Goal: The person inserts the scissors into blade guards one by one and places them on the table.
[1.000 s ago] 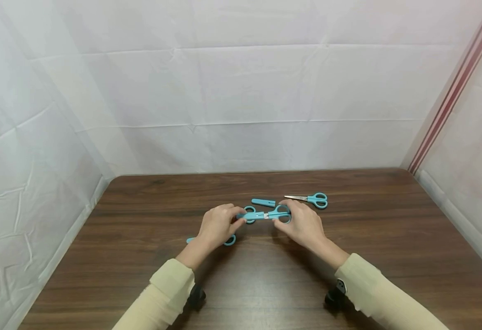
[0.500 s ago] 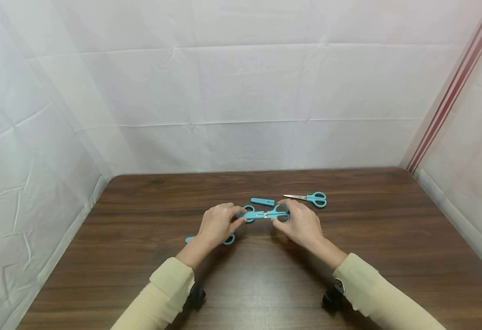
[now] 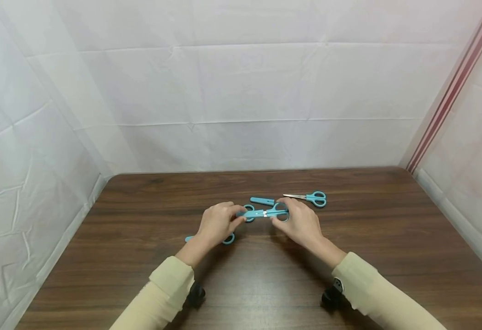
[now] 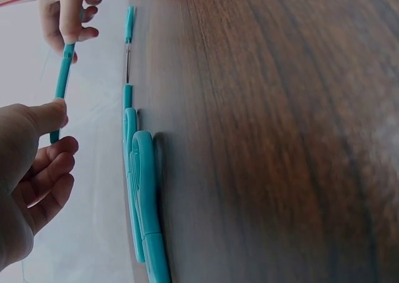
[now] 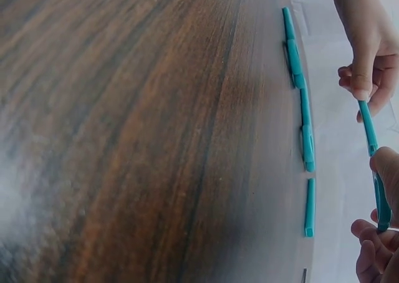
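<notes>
My left hand pinches a light-blue blade cover between thumb and fingertips. From the other side, my right hand grips the light-blue handles of a pair of scissors. The cover sits over the blades, and a narrow strip of metal shows between it and the handles. Both wrist views show the cover and scissors in one line, held above the table. A second pair of scissors lies behind my left fingertips, partly hidden. Another pair of scissors lies closer, its middle covered by my left wrist in the head view.
Beyond my hands lies a loose blue blade cover. To its right, uncovered scissors lie with bare metal blades pointing left. The brown wooden table meets white sheeting at its back edge.
The bare metal strip between the cover and the scissors' handles has narrowed a little as the right hand shifts slightly left. The left hand and the things on the table stay put.
</notes>
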A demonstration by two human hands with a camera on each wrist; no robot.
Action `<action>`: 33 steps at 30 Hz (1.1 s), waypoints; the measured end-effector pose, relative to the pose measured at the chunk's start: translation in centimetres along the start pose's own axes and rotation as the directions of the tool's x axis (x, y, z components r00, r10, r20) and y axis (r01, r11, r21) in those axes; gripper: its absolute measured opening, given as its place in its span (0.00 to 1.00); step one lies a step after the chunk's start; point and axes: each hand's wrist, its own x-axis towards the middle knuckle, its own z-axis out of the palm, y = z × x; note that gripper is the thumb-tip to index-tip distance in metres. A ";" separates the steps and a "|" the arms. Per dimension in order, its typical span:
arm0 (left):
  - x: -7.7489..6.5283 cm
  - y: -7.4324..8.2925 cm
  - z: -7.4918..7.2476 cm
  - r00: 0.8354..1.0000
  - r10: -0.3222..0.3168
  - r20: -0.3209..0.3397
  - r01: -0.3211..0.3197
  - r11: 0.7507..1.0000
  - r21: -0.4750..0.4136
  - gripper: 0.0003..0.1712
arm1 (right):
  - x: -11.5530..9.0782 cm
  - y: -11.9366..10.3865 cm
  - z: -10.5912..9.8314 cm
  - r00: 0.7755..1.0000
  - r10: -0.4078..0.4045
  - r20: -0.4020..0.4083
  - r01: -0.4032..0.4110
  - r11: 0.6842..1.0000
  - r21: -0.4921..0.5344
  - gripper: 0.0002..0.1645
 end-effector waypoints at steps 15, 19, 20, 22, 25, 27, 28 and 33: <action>0.2 0.2 0.0 1.000 -0.002 -0.015 0.002 1.000 -0.001 0.10 | 0.0 -0.1 -0.2 1.000 -0.011 -0.011 0.011 1.000 0.007 0.26; 0.2 0.2 0.0 1.000 0.004 -0.016 -0.004 1.000 -0.011 0.11 | -0.2 -0.1 -0.2 1.000 0.000 0.003 0.000 1.000 0.000 0.27; 0.2 0.3 0.0 1.000 0.006 -0.016 -0.006 1.000 -0.012 0.11 | -0.2 -0.1 -0.1 1.000 0.002 0.006 -0.002 1.000 -0.003 0.27; 0.2 0.2 0.0 1.000 0.012 -0.015 -0.012 1.000 -0.015 0.11 | -0.2 -0.1 -0.1 1.000 0.007 0.010 -0.007 1.000 -0.009 0.27; 0.2 0.2 0.0 1.000 0.017 -0.016 -0.017 1.000 -0.014 0.12 | -0.2 -0.1 -0.1 1.000 0.005 0.005 -0.005 1.000 -0.014 0.27; 0.2 0.2 0.0 1.000 0.018 -0.014 -0.018 1.000 -0.015 0.12 | -0.2 -0.2 -0.1 1.000 -0.001 0.000 0.001 1.000 -0.014 0.28; 0.2 0.3 0.0 1.000 0.016 -0.014 -0.016 1.000 -0.015 0.12 | -0.2 -0.2 -0.1 1.000 -0.004 -0.003 0.004 1.000 -0.014 0.28; 0.3 0.3 -0.1 1.000 0.012 -0.007 -0.012 1.000 -0.014 0.12 | -0.2 -0.2 -0.3 1.000 -0.018 -0.007 0.018 1.000 -0.009 0.28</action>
